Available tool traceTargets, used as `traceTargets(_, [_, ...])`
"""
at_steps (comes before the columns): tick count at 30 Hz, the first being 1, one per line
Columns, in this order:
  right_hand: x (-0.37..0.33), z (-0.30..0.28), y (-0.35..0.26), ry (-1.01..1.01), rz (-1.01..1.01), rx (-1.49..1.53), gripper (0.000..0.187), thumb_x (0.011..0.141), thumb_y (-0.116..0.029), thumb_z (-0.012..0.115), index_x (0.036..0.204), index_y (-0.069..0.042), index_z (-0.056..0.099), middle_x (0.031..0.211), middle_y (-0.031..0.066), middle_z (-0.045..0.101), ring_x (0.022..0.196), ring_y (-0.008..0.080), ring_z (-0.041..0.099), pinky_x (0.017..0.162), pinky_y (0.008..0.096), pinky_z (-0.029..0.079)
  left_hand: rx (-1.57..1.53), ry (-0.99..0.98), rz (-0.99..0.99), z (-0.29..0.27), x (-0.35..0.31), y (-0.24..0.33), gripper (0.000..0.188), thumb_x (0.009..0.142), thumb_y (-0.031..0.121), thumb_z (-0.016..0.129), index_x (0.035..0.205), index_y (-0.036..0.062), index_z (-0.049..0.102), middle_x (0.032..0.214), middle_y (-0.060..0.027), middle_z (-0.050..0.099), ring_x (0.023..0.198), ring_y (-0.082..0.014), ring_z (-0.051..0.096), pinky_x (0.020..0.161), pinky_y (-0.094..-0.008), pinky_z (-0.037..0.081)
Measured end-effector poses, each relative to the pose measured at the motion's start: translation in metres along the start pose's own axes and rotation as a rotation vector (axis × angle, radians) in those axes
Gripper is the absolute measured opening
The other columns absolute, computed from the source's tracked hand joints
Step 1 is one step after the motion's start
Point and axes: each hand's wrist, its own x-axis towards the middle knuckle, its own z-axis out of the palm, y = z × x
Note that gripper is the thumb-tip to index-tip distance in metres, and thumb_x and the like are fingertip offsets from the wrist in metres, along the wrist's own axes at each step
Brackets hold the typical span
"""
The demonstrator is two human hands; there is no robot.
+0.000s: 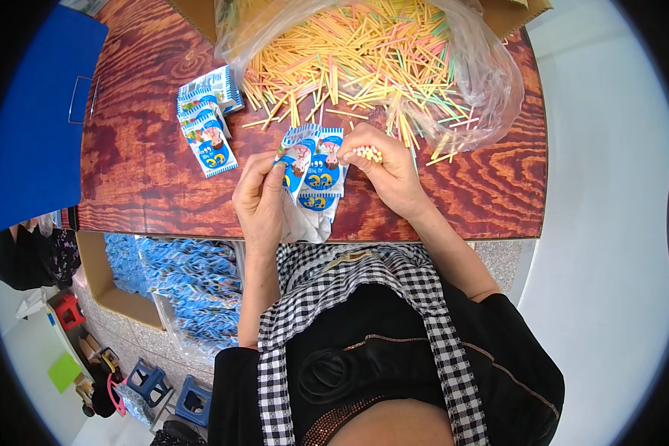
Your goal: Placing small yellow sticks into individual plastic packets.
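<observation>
Small blue-and-white packets [322,167] overlap near the table's front edge. My left hand [259,197] pinches one by its left side, thumb and fingers pressed together. Just right of them my right hand [390,175] is closed round a bundle of thin pastel sticks [368,153], whose pale yellow and pink ends poke out of the fist. Its fingertips reach the packets' upper right edge; whether they also grip a packet I cannot tell. Behind both hands spreads a big heap of the same thin sticks [349,59], mostly yellow, some pink and green.
Several similar packets [209,145] lie overlapped at the left on the red wood-grain table [141,163]. A clear plastic bag [494,97] surrounds the heap, with cardboard flaps behind. Below the table's left front, a cardboard box [126,306] holds many blue packets. Blue stools [193,401] stand lower left.
</observation>
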Motion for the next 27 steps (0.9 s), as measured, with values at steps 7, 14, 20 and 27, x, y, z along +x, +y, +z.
traceTargets(7, [0.002, -0.001, 0.004, -0.022, 0.006, -0.002, 0.004, 0.088, 0.002, 0.056, 0.091, 0.001, 0.059, 0.086, 0.0068, 0.059, 0.082, 0.0159, 0.056, 0.075, 0.0270, 0.044, 0.009, -0.002, 0.009, 0.000, 0.001, 0.004, 0.008, 0.088, -0.003, 0.055, 0.093, -0.0053, 0.062, 0.093, -0.0067, 0.058, 0.085, -0.0109, 0.053, 0.076, -0.0219, 0.042])
traceTargets(14, [0.012, -0.008, -0.011, 0.059, 0.261, 0.147, 0.010, 0.093, -0.011, 0.055, 0.097, -0.003, 0.058, 0.079, 0.0006, 0.058, 0.070, 0.0064, 0.052, 0.061, 0.0188, 0.040, 0.060, 0.004, 0.028, -0.002, 0.003, 0.005, 0.008, 0.087, -0.004, 0.055, 0.092, -0.0056, 0.062, 0.093, -0.0072, 0.060, 0.087, -0.0118, 0.054, 0.077, -0.0228, 0.042])
traceTargets(20, [0.054, -0.060, 0.001, 0.148, 0.380, 0.038, 0.012, 0.094, -0.015, 0.054, 0.096, -0.004, 0.060, 0.070, -0.0047, 0.053, 0.057, 0.0018, 0.043, 0.049, 0.0157, 0.035, 0.034, -0.027, 0.022, -0.008, -0.001, 0.003, 0.010, 0.088, -0.005, 0.054, 0.095, -0.0058, 0.061, 0.100, -0.0053, 0.058, 0.090, -0.0104, 0.051, 0.079, -0.0227, 0.040])
traceTargets(27, [0.079, -0.102, 0.011, 0.192, 0.435, -0.189, 0.014, 0.095, -0.016, 0.052, 0.092, -0.005, 0.059, 0.069, -0.0027, 0.057, 0.052, 0.0027, 0.043, 0.045, 0.0178, 0.035, 0.021, -0.043, 0.009, -0.008, -0.001, 0.000, 0.011, 0.088, -0.005, 0.054, 0.096, -0.0058, 0.061, 0.100, -0.0060, 0.058, 0.092, -0.0110, 0.052, 0.081, -0.0234, 0.040])
